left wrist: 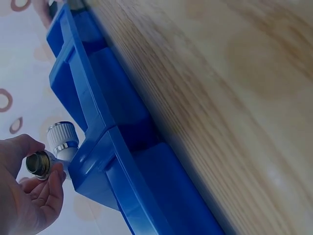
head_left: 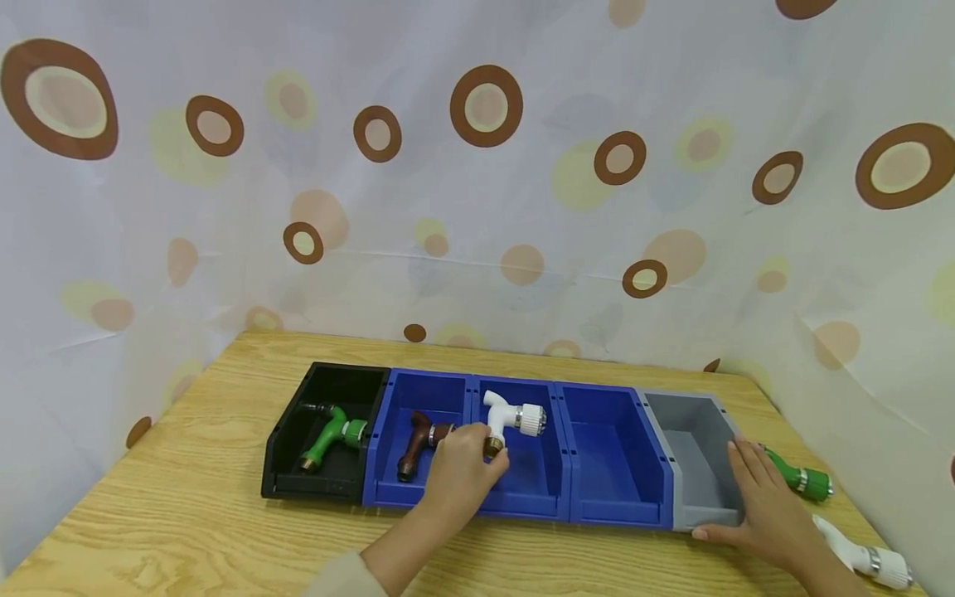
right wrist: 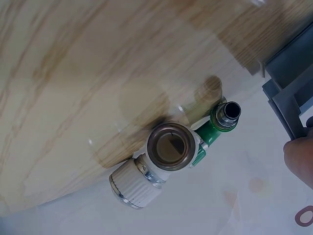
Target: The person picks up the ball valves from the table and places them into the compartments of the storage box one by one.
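Note:
My left hand (head_left: pixel 461 468) pinches a white tap (head_left: pixel 509 414) by its brass threaded end, over the middle blue bin (head_left: pixel 522 502). In the left wrist view thumb and fingers hold that threaded end (left wrist: pixel 41 164), and the ribbed white knob (left wrist: pixel 62 134) points away from the hand. My right hand (head_left: pixel 772 514) rests with extended fingers on the right wall of the grey bin (head_left: pixel 697 516), its thumb by the front corner. A brown tap (head_left: pixel 414 448) lies in the blue bin to the left, and a green tap (head_left: pixel 328 438) in the black bin (head_left: pixel 321 487).
Right of the grey bin, a second green tap (head_left: pixel 809 482) and another white tap (head_left: pixel 869 557) lie on the wooden table (head_left: pixel 186 489). A third blue bin (head_left: pixel 615 464) stands between the middle and grey ones. A patterned curtain (head_left: pixel 522 207) hangs behind the table.

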{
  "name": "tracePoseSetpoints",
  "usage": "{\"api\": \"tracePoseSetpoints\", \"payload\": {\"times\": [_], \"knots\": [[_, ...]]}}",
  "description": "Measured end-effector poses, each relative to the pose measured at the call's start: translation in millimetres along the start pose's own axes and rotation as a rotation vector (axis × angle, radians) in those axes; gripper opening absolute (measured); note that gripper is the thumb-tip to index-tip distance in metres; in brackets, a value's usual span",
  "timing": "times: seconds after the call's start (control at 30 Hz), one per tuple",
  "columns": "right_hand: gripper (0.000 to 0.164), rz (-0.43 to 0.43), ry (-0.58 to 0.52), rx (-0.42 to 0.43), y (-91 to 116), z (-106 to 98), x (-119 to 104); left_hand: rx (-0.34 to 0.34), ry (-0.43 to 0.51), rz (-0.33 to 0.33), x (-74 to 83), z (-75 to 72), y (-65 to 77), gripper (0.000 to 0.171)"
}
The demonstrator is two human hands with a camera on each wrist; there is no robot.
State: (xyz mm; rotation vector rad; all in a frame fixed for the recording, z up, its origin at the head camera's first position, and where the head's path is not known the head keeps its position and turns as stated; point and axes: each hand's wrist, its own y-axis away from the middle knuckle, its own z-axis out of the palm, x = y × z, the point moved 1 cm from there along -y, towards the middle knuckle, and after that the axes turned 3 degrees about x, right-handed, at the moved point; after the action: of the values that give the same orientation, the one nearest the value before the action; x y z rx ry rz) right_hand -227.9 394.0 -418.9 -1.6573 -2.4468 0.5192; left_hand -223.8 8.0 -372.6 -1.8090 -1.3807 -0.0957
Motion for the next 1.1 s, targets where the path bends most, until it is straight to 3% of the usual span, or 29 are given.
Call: {"api": "tracePoseSetpoints", "payload": {"times": [0.67, 1.1], "knots": [[0.127, 0.011, 0.009, -0.004, -0.3, 0.9, 1.2, -0.030, -0.014, -0.004, 7.1, 12.4, -0.8, 0.014], [0.127, -0.003, 0.021, 0.001, -0.5, 0.4, 0.8, 0.014, -0.092, 0.034, 9.3, 17.6, -0.5, 0.020]]}}
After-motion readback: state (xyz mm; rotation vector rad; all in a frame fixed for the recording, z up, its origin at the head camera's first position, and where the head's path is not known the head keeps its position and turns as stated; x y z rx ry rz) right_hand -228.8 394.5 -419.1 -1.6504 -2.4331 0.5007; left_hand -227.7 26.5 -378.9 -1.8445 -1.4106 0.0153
